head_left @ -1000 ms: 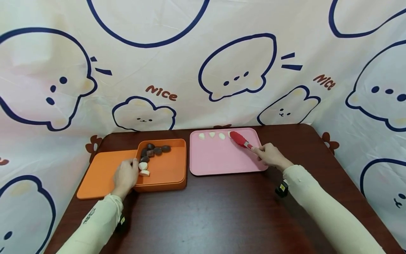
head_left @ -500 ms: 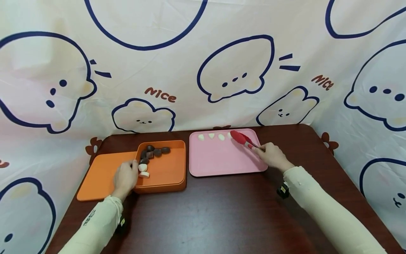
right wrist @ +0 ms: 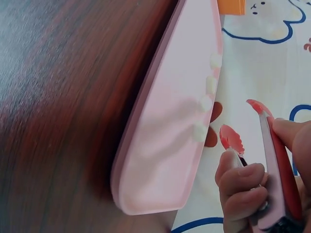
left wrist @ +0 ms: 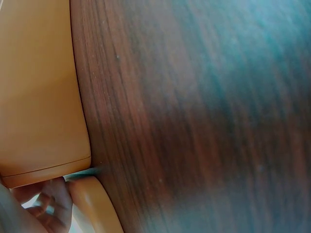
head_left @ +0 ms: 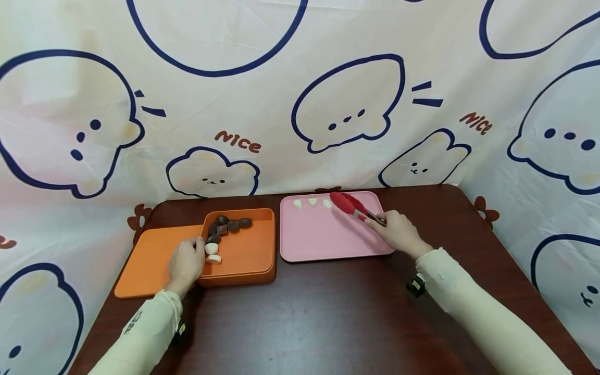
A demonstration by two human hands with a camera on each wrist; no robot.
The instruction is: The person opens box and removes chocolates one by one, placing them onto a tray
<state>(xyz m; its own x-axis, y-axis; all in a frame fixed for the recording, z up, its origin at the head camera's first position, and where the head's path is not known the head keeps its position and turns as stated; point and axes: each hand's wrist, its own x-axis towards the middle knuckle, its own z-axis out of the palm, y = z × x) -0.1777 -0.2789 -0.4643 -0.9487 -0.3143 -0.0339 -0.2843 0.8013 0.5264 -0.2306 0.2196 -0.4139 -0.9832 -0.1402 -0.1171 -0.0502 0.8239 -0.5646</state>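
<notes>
Since the earlier frames, the red tongs (head_left: 349, 205) have been swung leftward and lifted a little, so that their tips are now held above the far row of white pieces rather than to its right; the left hand has hardly been shifted.

A dark wooden table (head_left: 304, 323) is spread beneath both hands. Under the left hand (head_left: 185, 263) an orange tray (head_left: 244, 260) is set on a flat orange lid (head_left: 145, 260); its near-left rim is gripped by the curled fingers. Just beyond those fingers, two white pieces (head_left: 212, 252) and a cluster of dark brown pieces (head_left: 227, 224) are left in the tray. A pink tray (head_left: 323, 239) lies under the tongs, to the left of the right hand (head_left: 398, 232). The tongs are held by that hand, fingers wrapped round the handles, with the jaws parted and nothing seen between them. Four white pieces (right wrist: 201, 119) are lined up along the tray's far edge.

Sorting is judged roughly two-thirds done: four whites placed, two remaining.
</notes>
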